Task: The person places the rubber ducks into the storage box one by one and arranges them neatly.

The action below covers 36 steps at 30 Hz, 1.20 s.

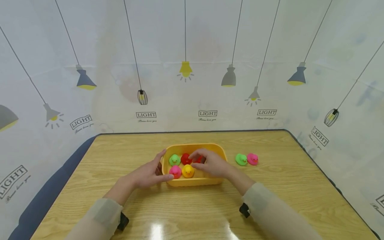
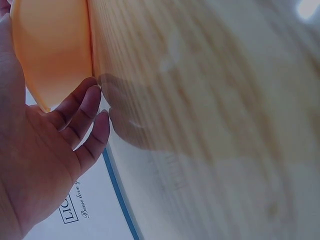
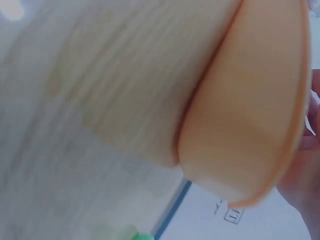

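A yellow plastic bin [image 1: 192, 182] holds several small rubber ducks. Inside are a green duck [image 1: 175, 160], a pink duck [image 1: 175, 172], a yellow duck [image 1: 188, 171] and a red duck [image 1: 186, 159]. My left hand [image 1: 147, 173] spans the bin's left end, its thumb lying along the front rim. Its relaxed fingers [image 2: 82, 117] touch the outside of the end wall in the left wrist view. Reaching over the bin, my right hand [image 1: 213, 164] curls its thumb and fingers about another red duck [image 1: 198, 159], mostly hidden. The right wrist view misses those fingertips.
Right of the bin, a second green duck [image 1: 241, 159] and a second pink duck [image 1: 252, 159] sit side by side on the wooden table [image 1: 186, 210]. A pale curtain [image 1: 168, 123] printed with lamps stands behind the table and along its sides.
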### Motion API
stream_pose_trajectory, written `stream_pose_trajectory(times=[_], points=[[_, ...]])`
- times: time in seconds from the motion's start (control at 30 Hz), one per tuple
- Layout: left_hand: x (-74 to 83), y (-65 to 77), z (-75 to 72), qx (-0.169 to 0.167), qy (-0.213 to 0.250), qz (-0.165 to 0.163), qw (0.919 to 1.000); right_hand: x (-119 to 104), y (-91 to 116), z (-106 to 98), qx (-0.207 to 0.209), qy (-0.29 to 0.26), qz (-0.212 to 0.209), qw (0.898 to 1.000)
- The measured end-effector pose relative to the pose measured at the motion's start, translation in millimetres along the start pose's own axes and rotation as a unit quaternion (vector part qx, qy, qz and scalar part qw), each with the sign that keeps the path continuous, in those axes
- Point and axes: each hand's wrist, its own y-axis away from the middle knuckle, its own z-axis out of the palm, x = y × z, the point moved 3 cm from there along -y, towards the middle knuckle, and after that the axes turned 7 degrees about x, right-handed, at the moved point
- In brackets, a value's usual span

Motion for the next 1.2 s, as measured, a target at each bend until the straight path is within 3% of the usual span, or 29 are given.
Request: stream_pose_trajectory(times=[0.23,0.4,0.87,1.2], points=[[2.6,0.7,-0.6,-0.001,0.000,0.002,1.0000,-3.4,15.3,-29.8,0.016,0.020,-0.022,0.999],[3.1,0.3,-2.0,0.001,-0.004,-0.002,1.0000,6.1,28.4,-52.2,0.026,0.018,-0.027,0.999],[1.6,-1.3,-1.2,-0.001,-0.007,0.001,1.0000,55.5,81.1,-113.5,0.059,0.059,0.027,0.996],[1.8,-0.3,-0.6,-0.001,-0.008,0.003,1.0000,86.0,106.7,-138.0,0.083,0.080,0.048,0.992]])
